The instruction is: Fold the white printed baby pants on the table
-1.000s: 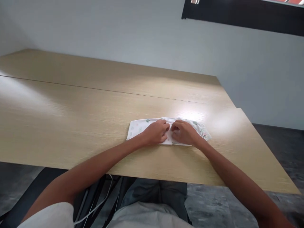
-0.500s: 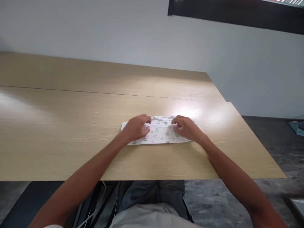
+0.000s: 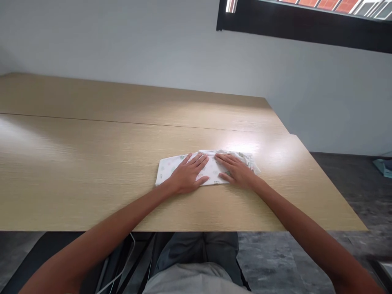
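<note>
White cotton-like cloth (image 3: 212, 168) with a small scattered print lies as a long, low strip on the pale wooden table (image 3: 92, 167), towards its near edge and in front of our body. We note its length runs left to right, which we judge lets both hands reach it with equal ease. Its left end looks fairly smooth; its right end is rumpled. We take the placing of the hands, one either side of the middle, as a way to press it flat and keep it from sliding. Grip: our left hand (image 3: 189, 176) rests palm down on the left-centre part, fingers extended and a little spread, thumb out towards the middle. Our right hand (image 3: 238, 170) covers the right part, fingers straighter and closer together, thumb likewise apart. The two hands do not touch; printed cloth shows between them. We see nothing pinched or clamped; contact appears to be flat. How hard either palm bears down, we cannot tell.
</note>
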A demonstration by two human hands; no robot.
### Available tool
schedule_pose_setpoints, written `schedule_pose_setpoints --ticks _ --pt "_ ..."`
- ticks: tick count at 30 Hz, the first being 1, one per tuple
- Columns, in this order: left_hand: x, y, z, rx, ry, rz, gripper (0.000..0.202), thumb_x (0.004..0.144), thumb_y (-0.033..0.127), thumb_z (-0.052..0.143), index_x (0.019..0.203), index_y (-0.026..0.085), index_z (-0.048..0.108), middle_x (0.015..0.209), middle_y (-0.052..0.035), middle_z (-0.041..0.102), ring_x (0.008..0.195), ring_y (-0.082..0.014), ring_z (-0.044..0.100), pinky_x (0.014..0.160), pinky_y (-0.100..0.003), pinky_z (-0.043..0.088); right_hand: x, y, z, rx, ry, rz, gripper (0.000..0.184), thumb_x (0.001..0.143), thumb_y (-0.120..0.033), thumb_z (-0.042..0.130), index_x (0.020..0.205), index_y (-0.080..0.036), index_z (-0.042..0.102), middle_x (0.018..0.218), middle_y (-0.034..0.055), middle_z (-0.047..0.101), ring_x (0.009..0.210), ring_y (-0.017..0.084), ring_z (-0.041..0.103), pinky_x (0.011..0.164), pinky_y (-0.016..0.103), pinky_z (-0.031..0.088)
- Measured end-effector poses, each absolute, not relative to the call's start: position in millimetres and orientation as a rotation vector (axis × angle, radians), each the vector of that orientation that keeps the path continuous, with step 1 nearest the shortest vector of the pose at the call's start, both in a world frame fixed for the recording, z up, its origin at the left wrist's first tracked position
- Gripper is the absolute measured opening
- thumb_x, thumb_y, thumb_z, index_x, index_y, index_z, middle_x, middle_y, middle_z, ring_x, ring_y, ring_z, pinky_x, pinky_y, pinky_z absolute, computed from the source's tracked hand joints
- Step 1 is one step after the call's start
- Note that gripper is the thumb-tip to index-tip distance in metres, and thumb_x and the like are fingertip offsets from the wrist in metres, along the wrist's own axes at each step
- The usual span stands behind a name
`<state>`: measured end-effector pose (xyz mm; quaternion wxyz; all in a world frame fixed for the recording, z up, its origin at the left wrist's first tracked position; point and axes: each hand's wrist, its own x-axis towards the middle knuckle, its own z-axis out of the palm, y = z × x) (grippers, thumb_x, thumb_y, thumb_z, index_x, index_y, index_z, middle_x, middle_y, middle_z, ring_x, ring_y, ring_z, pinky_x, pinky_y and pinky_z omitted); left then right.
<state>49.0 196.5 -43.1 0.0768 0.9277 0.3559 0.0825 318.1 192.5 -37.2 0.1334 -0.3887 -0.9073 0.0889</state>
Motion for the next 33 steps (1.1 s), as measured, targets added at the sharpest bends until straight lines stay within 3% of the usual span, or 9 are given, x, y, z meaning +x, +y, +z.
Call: schedule_pose_setpoints --ticks 3,7,13,16,19,24,30,33 --pt "46 195 -45 2.777 1.101 0.252 0.070 0.104 0.056 0.029 0.158 0.013 0.020 0.164 -0.0070 0.017 0.153 -0.0230 0.011 0.127 -0.045 0.009 327 182 -37 -1.244 -2.728 0.131 0.069 0.106 -0.054 0.031 0.161 -0.015 0.015 0.163 0.0087 0.018 0.151 0.027 0.016 0.124 0.051 0.020" --pt "26 192 -50 2.754 1.204 0.265 0.079 0.101 0.064 0.030 0.159 0.012 0.017 0.164 -0.0085 0.014 0.153 -0.0255 0.011 0.127 -0.045 0.013 334 174 -40 -1.369 -2.720 0.050 0.075 0.105 -0.058 0.028 0.161 -0.010 0.012 0.163 0.0119 0.015 0.152 0.027 0.010 0.126 0.050 0.017" --pt "12 185 -42 2.691 1.337 0.106 0.091 0.096 0.069 0.034 0.158 0.004 0.015 0.163 -0.0148 0.012 0.153 -0.0315 0.010 0.126 -0.050 0.013 330 175 -29 -1.434 -2.715 0.193 0.082 0.101 -0.058 0.038 0.157 -0.001 0.022 0.162 0.0174 0.015 0.152 0.030 0.012 0.125 0.052 0.018" --pt "43 183 -33 2.668 1.358 0.112 0.080 0.099 0.054 0.032 0.155 -0.001 0.020 0.162 -0.0180 0.014 0.153 -0.0302 0.009 0.126 -0.050 0.012 305 179 -23 -1.344 -2.626 0.350 0.077 0.101 -0.053 0.037 0.153 0.003 0.030 0.159 0.0215 0.022 0.150 0.032 0.019 0.123 0.052 0.023" --pt "77 183 -33 2.660 1.377 0.234 0.067 0.101 0.037 0.027 0.155 -0.003 0.019 0.163 -0.0187 0.011 0.153 -0.0282 0.006 0.127 -0.047 0.013 271 181 -28 -1.217 -2.412 0.550 0.072 0.103 -0.050 0.026 0.154 0.000 0.029 0.159 0.0202 0.024 0.150 0.027 0.020 0.124 0.047 0.023" --pt "92 185 -47 2.660 1.374 0.259 0.070 0.096 0.029 0.032 0.154 -0.005 0.018 0.162 -0.0213 0.014 0.152 -0.0296 0.011 0.126 -0.044 0.018 243 180 -50 -1.228 -2.288 0.578 0.070 0.104 -0.049 0.025 0.156 -0.002 0.025 0.161 0.0184 0.021 0.151 0.024 0.016 0.125 0.045 0.020" --pt "83 187 -53 2.671 1.310 0.303 0.076 0.090 0.030 0.039 0.157 0.001 0.016 0.164 -0.0160 0.012 0.154 -0.0261 0.005 0.128 -0.045 0.010 250 176 -47 -1.350 -2.487 0.296 0.071 0.106 -0.052 0.020 0.159 -0.004 0.017 0.163 0.0141 0.018 0.152 0.021 0.013 0.126 0.045 0.016" --pt "79 186 -52 2.691 1.314 0.311 0.079 0.092 0.042 0.044 0.157 0.002 0.020 0.163 -0.0165 0.013 0.153 -0.0281 0.005 0.128 -0.044 0.010 260 178 -45 -1.416 -2.535 0.232 0.074 0.105 -0.059 0.023 0.160 -0.010 0.018 0.163 0.0091 0.019 0.152 0.022 0.013 0.125 0.045 0.015"
